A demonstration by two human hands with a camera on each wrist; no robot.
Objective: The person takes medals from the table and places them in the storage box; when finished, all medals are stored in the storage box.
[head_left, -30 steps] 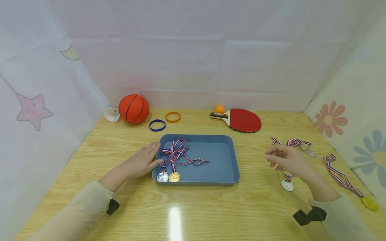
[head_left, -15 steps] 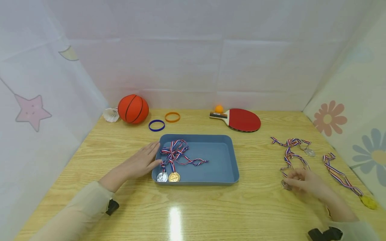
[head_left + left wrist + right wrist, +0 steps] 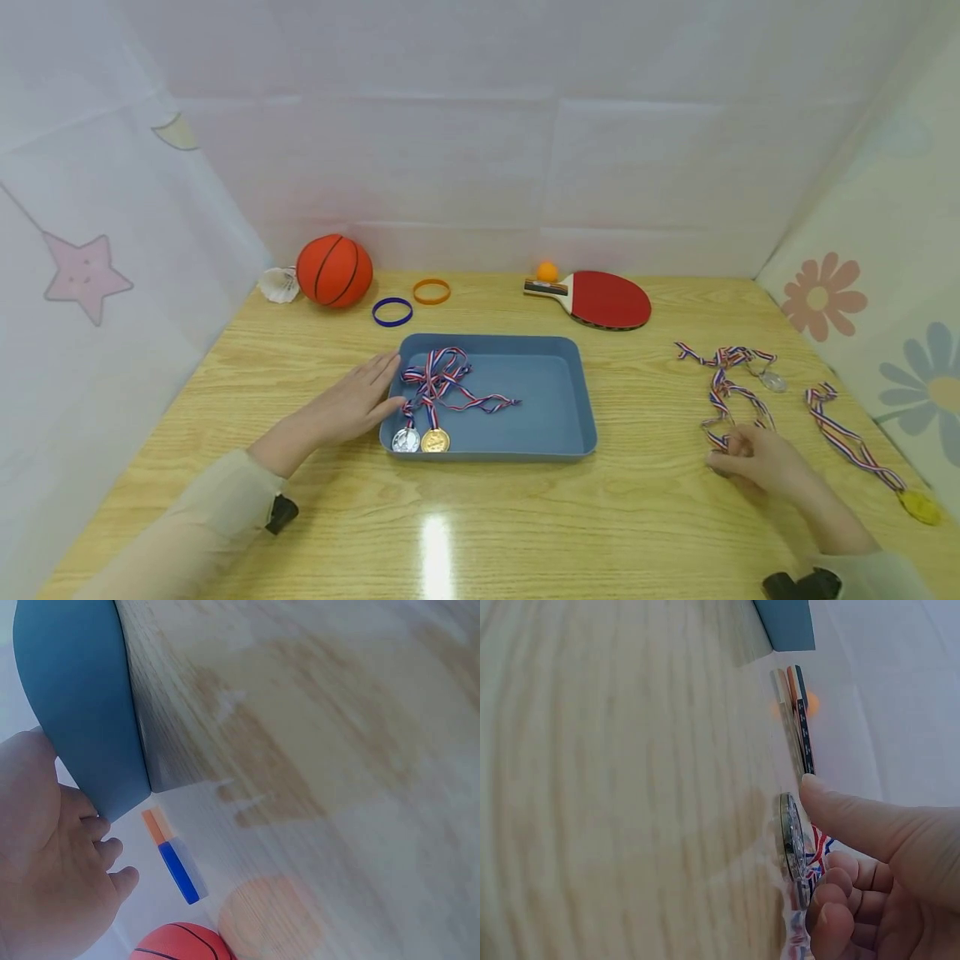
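Note:
My left hand (image 3: 341, 407) rests its extended fingers against the left wall of the blue-grey tray (image 3: 517, 457). Inside the tray lie a silver medal (image 3: 406, 440) and a gold medal (image 3: 435, 440) with tangled striped ribbons. At right, my right hand (image 3: 765, 467) hovers low over another medal (image 3: 791, 836), which it mostly hides in the head view. In the right wrist view that medal lies on the table, thumb and bent fingers around it without a visible pinch. Its striped ribbon (image 3: 718, 396) runs away behind the hand.
Farther right lie a silver-coloured medal (image 3: 772, 381) and a yellow medal (image 3: 918, 506) with its ribbon. Along the back stand a shuttlecock (image 3: 279, 285), small basketball (image 3: 334, 271), blue wristband (image 3: 392, 312), orange wristband (image 3: 431, 292), table tennis bat (image 3: 611, 300) and orange ball (image 3: 547, 272).
My right hand has come down and toward me, to the right, onto the nearest silver medal, uncovering its ribbon. The left hand has stayed at the tray.

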